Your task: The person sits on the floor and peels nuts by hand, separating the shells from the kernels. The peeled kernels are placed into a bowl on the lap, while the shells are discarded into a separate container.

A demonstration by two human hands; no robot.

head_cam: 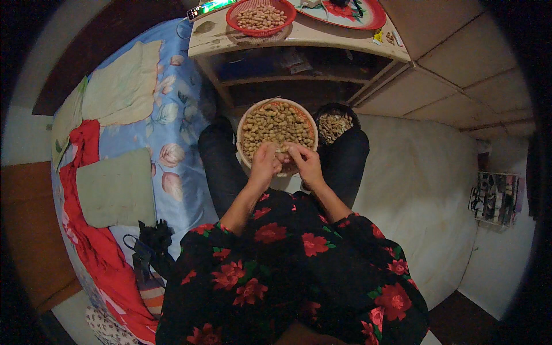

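Note:
Both hands meet over the near rim of a round plastic basket (317, 139) heaped with unshelled peanuts (276, 122). Between the fingertips of my left hand (265, 161) and my right hand (307, 163) is a peanut (283, 148), small and partly covered by the fingers. The basket stands between my knees. To its right, beside my right knee, a dark container (356, 120) holds peanut shells (334, 127). On the cabinet top ahead, a red plastic colander (260, 31) holds shelled peanuts (261, 18).
The cabinet (302, 41) carries a red-rimmed floral tray (371, 19), a lit phone (211, 9) and small items at its right corner. A bed with a blue floral sheet (185, 172) lies left, with folded cloths, a red cloth (92, 233) and a black strapped object (151, 248).

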